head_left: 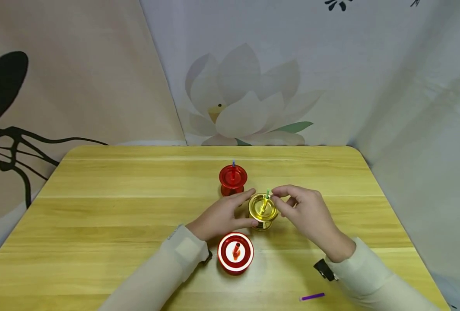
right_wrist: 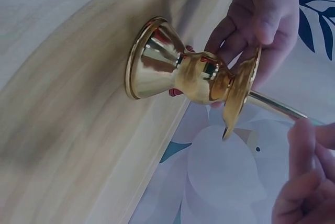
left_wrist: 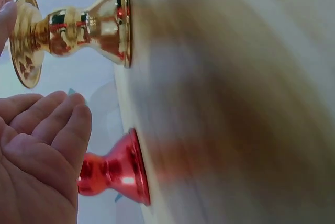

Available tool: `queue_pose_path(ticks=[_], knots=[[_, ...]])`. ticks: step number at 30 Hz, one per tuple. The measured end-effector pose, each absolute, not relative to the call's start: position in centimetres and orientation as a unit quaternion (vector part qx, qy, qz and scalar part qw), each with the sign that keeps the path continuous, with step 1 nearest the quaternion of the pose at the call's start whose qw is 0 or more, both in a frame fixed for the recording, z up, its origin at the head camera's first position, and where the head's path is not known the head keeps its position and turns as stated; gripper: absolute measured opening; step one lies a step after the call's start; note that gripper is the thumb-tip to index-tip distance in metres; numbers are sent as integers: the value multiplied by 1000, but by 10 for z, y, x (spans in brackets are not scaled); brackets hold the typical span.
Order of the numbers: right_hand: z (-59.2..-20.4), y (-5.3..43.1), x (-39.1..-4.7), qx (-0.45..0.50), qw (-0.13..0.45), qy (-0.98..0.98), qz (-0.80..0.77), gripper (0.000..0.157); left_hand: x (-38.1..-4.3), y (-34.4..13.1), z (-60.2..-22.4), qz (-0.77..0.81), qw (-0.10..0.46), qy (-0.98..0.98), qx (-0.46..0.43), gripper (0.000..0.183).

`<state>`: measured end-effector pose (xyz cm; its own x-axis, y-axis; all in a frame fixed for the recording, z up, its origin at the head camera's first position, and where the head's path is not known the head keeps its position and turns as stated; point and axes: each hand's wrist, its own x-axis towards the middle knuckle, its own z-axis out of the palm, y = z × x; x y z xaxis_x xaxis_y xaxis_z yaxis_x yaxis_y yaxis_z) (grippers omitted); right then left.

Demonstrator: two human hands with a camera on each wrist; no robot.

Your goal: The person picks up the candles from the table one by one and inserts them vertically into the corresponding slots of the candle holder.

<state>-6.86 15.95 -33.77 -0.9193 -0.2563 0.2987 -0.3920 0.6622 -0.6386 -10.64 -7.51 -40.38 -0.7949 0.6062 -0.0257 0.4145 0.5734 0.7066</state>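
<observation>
While the left hand (head_left: 226, 216) is spread beside the gold holder (head_left: 258, 207) near frame centre, the bent fingers of the right hand (head_left: 307, 211) are at its green stick (head_left: 268, 192), pinching or not unclear; seating that stick seems in hand, the next move wanting a straight push. An upper red holder (head_left: 233, 179) carries a blue stick (head_left: 233, 163); the lower red holder (head_left: 235, 255) shows none, and a purple stick (head_left: 312, 296) lies lower right.
</observation>
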Motion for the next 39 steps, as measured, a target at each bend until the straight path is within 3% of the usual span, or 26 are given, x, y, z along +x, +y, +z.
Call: queue_pose_path(ticks=[14,23,39], knots=[[-353,182,-51,173,53,-921,345,9,-88,-113,-399,407,102,874,245,76],[-363,196,-32,157,19,-933,323,11,-62,-133,-396,478,70,836,261,67],[-385,217,-3,150,-21,-929,337,15,-26,-125,-390,432,116,841,303,102]])
